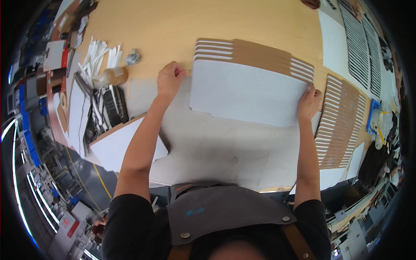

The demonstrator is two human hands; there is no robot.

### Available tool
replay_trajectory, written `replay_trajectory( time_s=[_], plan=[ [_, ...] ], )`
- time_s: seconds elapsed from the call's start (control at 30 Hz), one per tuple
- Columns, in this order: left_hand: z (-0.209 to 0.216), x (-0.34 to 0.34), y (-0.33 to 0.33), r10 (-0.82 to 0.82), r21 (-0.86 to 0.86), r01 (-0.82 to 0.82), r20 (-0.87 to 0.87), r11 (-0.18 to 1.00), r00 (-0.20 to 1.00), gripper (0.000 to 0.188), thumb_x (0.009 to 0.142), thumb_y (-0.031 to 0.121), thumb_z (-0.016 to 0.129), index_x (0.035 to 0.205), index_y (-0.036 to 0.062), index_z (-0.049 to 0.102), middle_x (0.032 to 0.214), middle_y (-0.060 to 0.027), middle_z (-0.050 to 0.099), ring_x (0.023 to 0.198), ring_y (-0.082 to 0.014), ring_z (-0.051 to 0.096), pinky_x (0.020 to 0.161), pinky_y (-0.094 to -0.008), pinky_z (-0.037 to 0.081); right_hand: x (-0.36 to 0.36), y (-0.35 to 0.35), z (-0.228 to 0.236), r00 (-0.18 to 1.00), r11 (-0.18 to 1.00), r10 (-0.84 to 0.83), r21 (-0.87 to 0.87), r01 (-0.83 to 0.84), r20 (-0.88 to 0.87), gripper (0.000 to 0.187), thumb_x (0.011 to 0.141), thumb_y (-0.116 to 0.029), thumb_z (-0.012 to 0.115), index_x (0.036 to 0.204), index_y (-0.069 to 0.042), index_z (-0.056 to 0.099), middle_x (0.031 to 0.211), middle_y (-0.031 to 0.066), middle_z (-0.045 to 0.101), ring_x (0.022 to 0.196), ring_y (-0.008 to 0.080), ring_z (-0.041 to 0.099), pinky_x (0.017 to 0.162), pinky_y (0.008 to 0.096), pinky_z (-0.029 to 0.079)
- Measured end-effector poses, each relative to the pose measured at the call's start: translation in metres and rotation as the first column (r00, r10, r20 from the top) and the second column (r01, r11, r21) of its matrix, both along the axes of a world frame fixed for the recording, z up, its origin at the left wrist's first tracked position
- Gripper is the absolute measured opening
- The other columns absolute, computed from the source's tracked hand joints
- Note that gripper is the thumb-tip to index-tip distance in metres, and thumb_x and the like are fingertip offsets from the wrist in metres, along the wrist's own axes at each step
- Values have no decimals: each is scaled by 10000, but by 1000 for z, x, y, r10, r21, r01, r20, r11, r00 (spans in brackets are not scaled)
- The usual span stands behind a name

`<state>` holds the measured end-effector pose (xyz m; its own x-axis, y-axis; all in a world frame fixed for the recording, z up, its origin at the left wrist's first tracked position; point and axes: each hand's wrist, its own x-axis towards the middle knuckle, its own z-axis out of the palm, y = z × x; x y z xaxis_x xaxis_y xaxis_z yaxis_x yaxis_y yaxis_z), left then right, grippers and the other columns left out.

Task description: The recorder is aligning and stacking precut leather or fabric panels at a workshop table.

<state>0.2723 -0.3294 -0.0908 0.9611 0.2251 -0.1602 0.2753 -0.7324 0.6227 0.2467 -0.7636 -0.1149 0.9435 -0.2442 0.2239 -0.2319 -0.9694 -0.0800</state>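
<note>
A large white sheet is being held flat on the wooden desk, its long axis running from left to right across the view and tilting slightly downward toward the right. The left hand is being kept closed at the sheet's upper left corner, with the fingers pinched on something thin at that corner; what exactly is pinched cannot be told. The right hand is being pressed on the sheet's right edge, fingers curled over it, so that the sheet is being gripped at that end.

Just beyond the sheet's far edge, a fanned row of brown cardboard strips with white tips is lying, touching or partly tucked under the sheet. A second fan of the same strips is lying just beside the right hand, leaving little room on that side. Under the sheet, larger grey sheets are being spread toward the near edge of the desk. To the left, a pile of white sticks, a roll of tape and a white board are crowding the desk edge. Beyond the strips, bare wood is being left open
</note>
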Motion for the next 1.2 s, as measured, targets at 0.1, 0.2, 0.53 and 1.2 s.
replay_trajectory(
  time_s=[0.1, 0.2, 0.53, 1.2],
  plan=[
    [24, -36, 45, -202, -27, 201, -58, 979, 978, 194, 704, 172, 691, 775, 31, 578, 731, -85, 585, 635, -201, 537, 571, -305, 433, 1, 3, 14, 999, 982, 34, -185, -26, 41, 296, 808, -101, 517, 1103, -124, 516, 1058, 145, 447, 968, 332, 429, 809, 449, 354],
    [39, -84, 86, -565, 205, 558, -32, 804, 825, 223, 716, 139, 681, 895, 31, 603, 844, -86, 579, 781, -224, 530, 669, -300, 430, 0, 24, 15, 972, 982, 185, -6, -186, 144, 321, 783, -66, 539, 1103, -82, 511, 1091, 179, 435, 963, 342, 427, 818, 443, 356],
    [53, -143, 117, -410, 143, 396, 92, 907, 907, 365, 699, 16, 644, 1051, 4, 548, 1060, -141, 556, 952, -307, 535, 813, -357, 450, -74, 309, 41, 664, 326, 731, 774, -543, 158, 349, 712, 8, 573, 1054, -24, 511, 1074, 139, 438, 962, 307, 446, 809, 382, 411],
    [38, -151, 120, -355, 187, 309, 316, 932, 880, 286, 662, -55, 594, 940, 9, 580, 894, -116, 512, 830, -294, 482, 727, -366, 409, -93, 404, 29, 694, 311, 687, 776, -549, 216, 232, 722, -30, 574, 953, -36, 565, 923, 88, 520, 862, 268, 496, 713, 360, 447]
  ],
)
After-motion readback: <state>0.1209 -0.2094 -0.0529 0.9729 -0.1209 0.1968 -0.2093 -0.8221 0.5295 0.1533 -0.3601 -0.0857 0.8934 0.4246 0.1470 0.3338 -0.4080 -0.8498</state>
